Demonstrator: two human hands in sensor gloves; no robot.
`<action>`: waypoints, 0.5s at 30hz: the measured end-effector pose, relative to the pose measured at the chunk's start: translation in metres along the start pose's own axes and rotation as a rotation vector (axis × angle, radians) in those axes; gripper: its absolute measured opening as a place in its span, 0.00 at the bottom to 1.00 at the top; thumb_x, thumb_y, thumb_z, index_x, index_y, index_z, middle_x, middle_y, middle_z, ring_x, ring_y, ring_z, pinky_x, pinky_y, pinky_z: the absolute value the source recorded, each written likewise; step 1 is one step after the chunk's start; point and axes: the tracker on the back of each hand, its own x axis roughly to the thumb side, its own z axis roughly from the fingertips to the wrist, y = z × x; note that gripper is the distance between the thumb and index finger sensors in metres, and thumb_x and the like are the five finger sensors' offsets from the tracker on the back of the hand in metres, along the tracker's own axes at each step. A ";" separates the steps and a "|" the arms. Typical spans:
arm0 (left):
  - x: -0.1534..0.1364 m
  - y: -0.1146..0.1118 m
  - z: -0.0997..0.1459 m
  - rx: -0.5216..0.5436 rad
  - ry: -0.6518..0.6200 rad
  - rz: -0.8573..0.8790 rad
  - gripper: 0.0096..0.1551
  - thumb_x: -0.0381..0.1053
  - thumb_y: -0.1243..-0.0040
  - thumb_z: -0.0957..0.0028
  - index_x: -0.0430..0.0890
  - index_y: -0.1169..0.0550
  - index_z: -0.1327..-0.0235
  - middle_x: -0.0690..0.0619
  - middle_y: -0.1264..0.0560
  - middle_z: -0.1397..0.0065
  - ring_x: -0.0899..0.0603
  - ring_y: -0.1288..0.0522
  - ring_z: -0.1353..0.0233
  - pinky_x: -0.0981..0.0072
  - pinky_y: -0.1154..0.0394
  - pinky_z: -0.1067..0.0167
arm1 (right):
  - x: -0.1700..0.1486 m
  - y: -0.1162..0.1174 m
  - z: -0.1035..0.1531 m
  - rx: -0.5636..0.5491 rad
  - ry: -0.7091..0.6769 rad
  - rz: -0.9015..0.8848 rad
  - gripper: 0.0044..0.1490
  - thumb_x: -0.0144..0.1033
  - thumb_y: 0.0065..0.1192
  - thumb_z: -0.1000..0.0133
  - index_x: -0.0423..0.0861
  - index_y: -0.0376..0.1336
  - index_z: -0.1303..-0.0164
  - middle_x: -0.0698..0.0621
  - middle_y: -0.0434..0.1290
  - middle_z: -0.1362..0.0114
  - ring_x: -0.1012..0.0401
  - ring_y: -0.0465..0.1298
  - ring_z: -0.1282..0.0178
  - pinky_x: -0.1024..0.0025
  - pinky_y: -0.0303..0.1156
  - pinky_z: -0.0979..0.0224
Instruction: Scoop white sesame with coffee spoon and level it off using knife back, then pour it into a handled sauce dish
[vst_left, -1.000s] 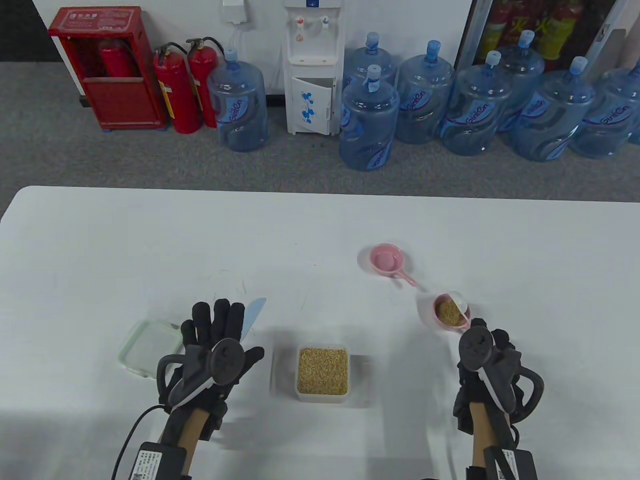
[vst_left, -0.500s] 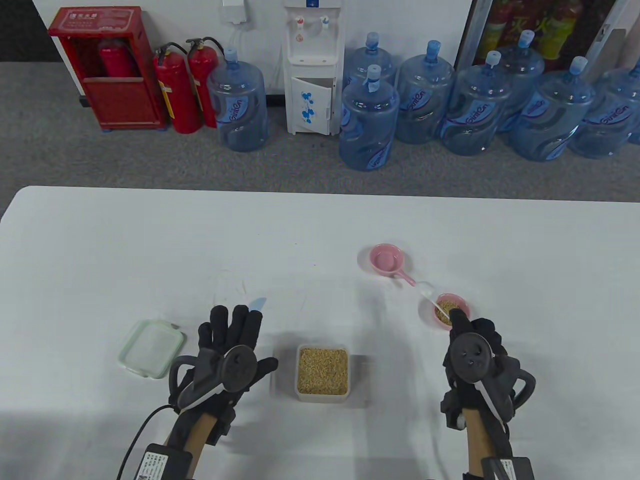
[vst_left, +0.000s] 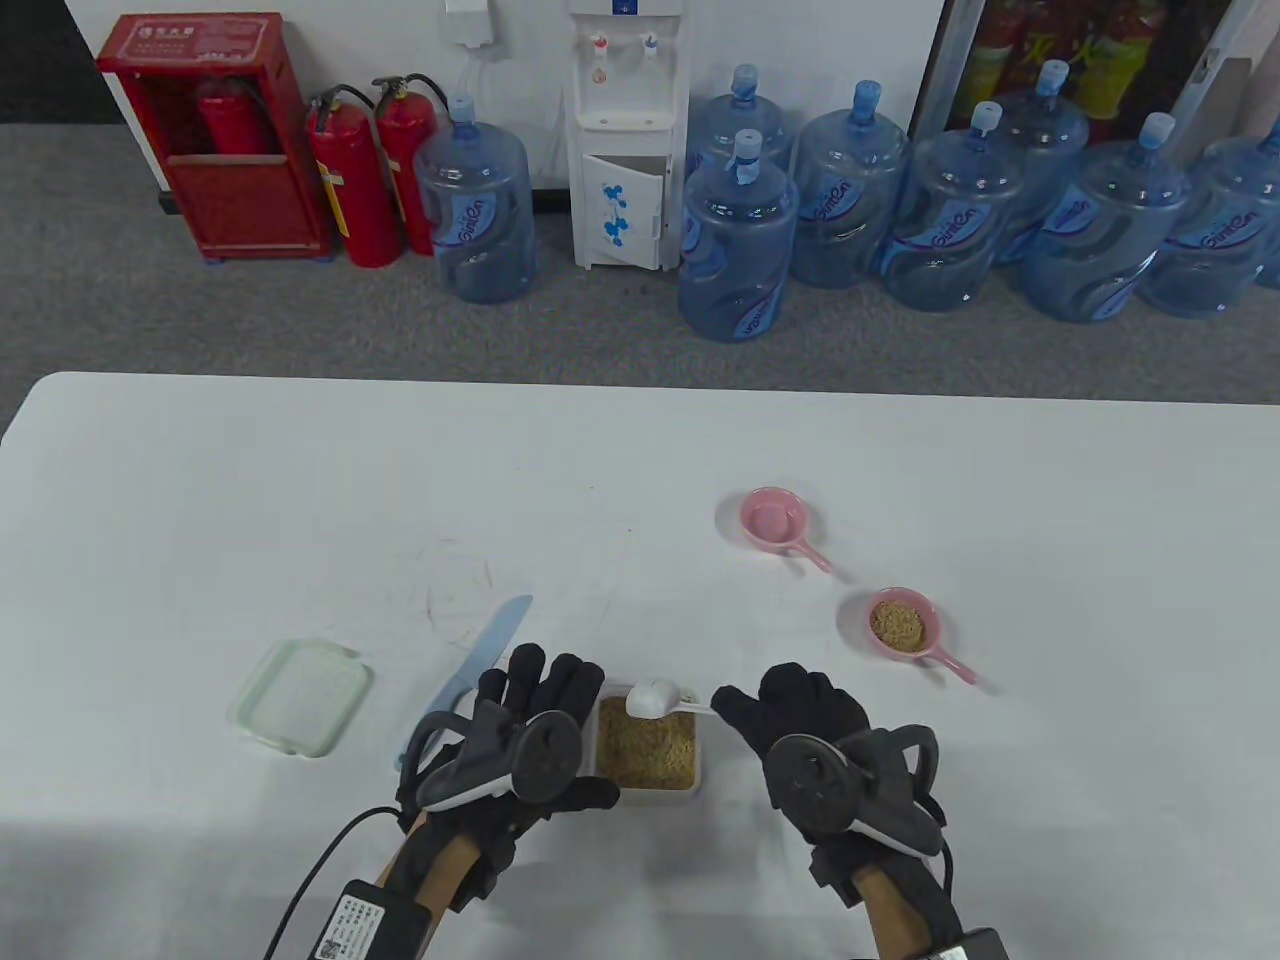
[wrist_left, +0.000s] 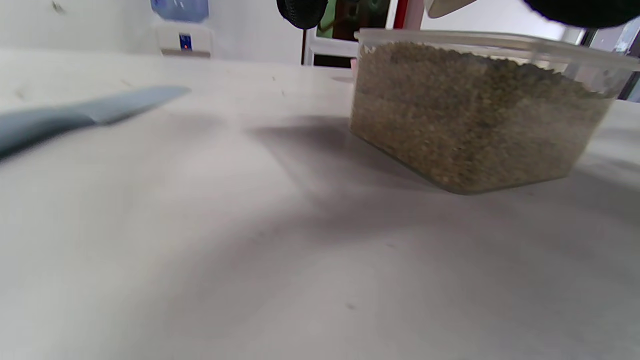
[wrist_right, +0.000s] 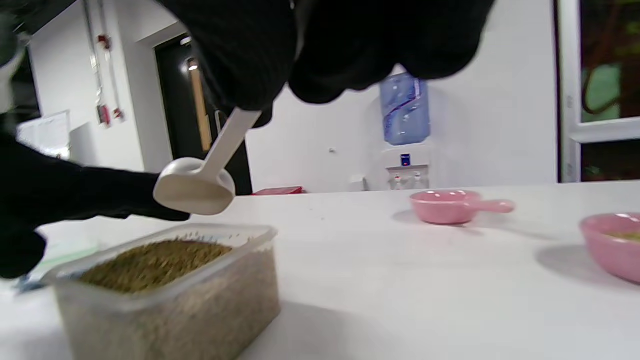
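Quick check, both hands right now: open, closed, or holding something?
Left hand: open, holding nothing, fingers resting at the sesame container; the knife lies free.
Right hand: pinching the white spoon by its handle above the container.

spoon: white, empty, held above sesame tub
knife: blue, flat, left of tub
near dish: pink, holds sesame

Black gloves cover the right hand, which pinches a white spoon over tan sesame in its clear tub. Pale blue knife at nine o'clock; two pink dishes toward two o'clock.
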 end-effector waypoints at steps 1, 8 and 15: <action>-0.001 -0.001 -0.002 -0.014 -0.006 0.016 0.65 0.79 0.51 0.59 0.50 0.53 0.11 0.46 0.52 0.07 0.25 0.56 0.11 0.29 0.51 0.19 | 0.003 0.001 0.000 0.005 -0.013 0.018 0.26 0.34 0.64 0.38 0.59 0.69 0.28 0.42 0.68 0.26 0.58 0.74 0.43 0.56 0.74 0.35; -0.006 -0.008 -0.008 -0.045 -0.007 0.059 0.66 0.79 0.51 0.59 0.51 0.54 0.11 0.47 0.53 0.07 0.25 0.56 0.11 0.29 0.51 0.19 | 0.013 0.011 -0.002 0.031 -0.043 0.110 0.26 0.34 0.64 0.38 0.60 0.69 0.28 0.43 0.68 0.26 0.58 0.74 0.43 0.56 0.74 0.35; -0.008 -0.011 -0.012 -0.067 -0.019 0.066 0.65 0.80 0.52 0.59 0.55 0.56 0.11 0.48 0.53 0.06 0.25 0.57 0.11 0.29 0.50 0.19 | 0.014 0.017 -0.004 0.090 -0.036 0.146 0.26 0.35 0.63 0.37 0.59 0.69 0.28 0.43 0.69 0.27 0.58 0.74 0.44 0.57 0.74 0.36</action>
